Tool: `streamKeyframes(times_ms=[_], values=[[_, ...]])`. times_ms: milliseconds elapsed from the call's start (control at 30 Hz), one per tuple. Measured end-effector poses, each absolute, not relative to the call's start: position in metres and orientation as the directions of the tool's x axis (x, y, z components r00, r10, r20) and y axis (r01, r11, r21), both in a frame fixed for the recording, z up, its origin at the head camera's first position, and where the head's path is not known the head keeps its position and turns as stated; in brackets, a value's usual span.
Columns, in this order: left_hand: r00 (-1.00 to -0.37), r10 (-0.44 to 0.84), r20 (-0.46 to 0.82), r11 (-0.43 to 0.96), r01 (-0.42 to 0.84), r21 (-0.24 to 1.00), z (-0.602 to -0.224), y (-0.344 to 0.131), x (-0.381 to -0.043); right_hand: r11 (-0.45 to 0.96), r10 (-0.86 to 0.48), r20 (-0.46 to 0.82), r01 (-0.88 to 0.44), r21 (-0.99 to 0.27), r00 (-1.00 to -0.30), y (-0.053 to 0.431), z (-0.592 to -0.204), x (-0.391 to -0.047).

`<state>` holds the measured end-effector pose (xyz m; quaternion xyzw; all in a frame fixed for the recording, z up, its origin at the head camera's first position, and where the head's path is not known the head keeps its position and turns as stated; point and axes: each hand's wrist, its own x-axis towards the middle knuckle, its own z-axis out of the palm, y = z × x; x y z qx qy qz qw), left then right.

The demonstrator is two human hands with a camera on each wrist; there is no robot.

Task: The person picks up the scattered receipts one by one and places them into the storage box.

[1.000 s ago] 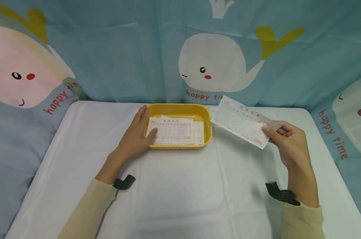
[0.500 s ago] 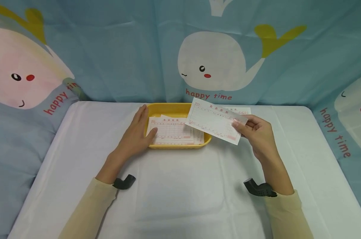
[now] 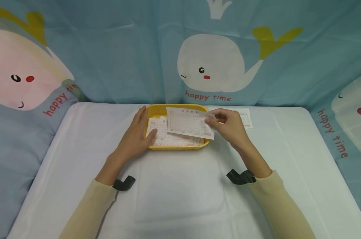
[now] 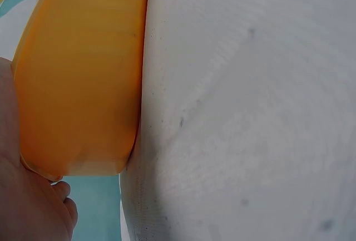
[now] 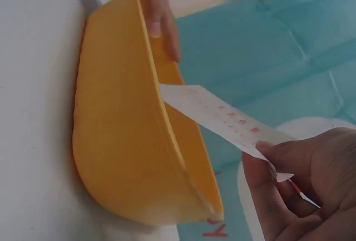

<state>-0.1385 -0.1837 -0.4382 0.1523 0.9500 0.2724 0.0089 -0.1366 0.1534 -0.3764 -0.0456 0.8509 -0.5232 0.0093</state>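
Note:
A yellow plastic tray with several printed paper slips in it stands near the back of the white table. My left hand holds its left end, the thumb over the rim and the fingers along the outside. Between thumb and fingers of my right hand is a receipt slip with red print, pinched by its right end. That slip spreads over the right half of the tray and hides part of the slips below. In the right wrist view, the slip's far end overlaps the tray's rim.
Another printed slip lies on the table right of the tray, partly hidden behind my right hand. A blue curtain with whale prints hangs along the table's back edge. White cloth covers the table.
My right hand has carried its slip leftward, from right of the tray to over it. More of the slip on the table shows now. My left hand and the tray have stayed put.

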Motion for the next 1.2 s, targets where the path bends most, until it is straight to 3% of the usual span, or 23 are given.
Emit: streamKeyframes(times_ms=[400,533,800,1200], values=[[-0.950,0.302,0.077,0.794,0.295,0.531,-0.440,-0.183,-0.140,0.567,-0.251,-0.056,-0.100,-0.818,-0.966,0.123,-0.371,-0.146],[-0.950,0.300,0.084,0.793,0.297,0.532,-0.439,-0.182,-0.140,0.568,-0.262,0.036,-0.184,-0.802,-0.964,0.124,-0.374,-0.146],[-0.955,0.289,0.067,0.802,0.279,0.528,-0.439,-0.181,-0.136,0.549,-0.161,0.198,-0.254,-0.796,-0.967,0.145,-0.376,-0.137],[-0.956,0.285,0.069,0.806,0.278,0.522,-0.435,-0.182,-0.135,0.626,0.012,0.288,-0.218,-0.749,-0.957,0.198,-0.387,-0.140]])
